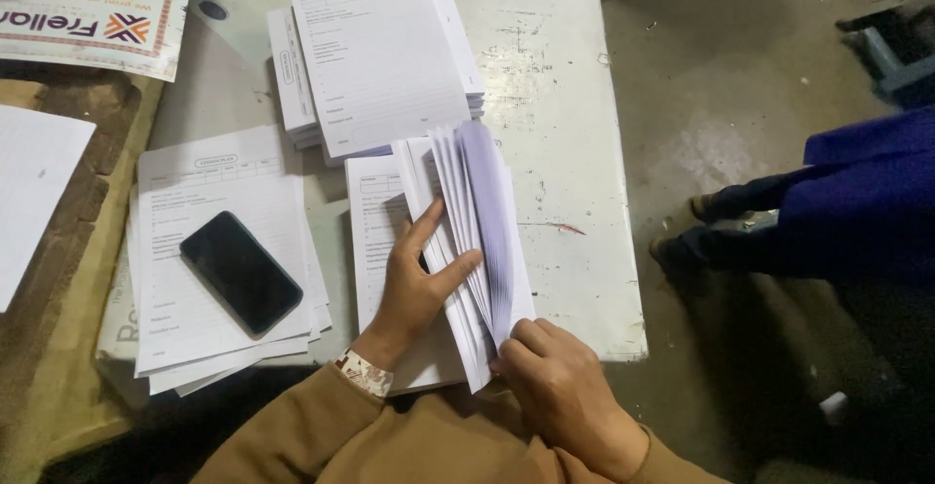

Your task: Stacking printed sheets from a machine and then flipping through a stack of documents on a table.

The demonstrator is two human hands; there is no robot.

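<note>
A stack of printed white form sheets lies on the white worn table, its right part fanned up on edge. My left hand rests on the flat sheets, fingers spread, thumb pressed against the fanned pages. My right hand pinches the near corner of the fanned bundle at the table's front edge. Both sleeves are tan; a patterned band sits at the left wrist.
A black phone lies on another pile of forms at the left. A taller stack of forms stands behind. A printed poster lies far left. A person in blue stands on the concrete floor at the right.
</note>
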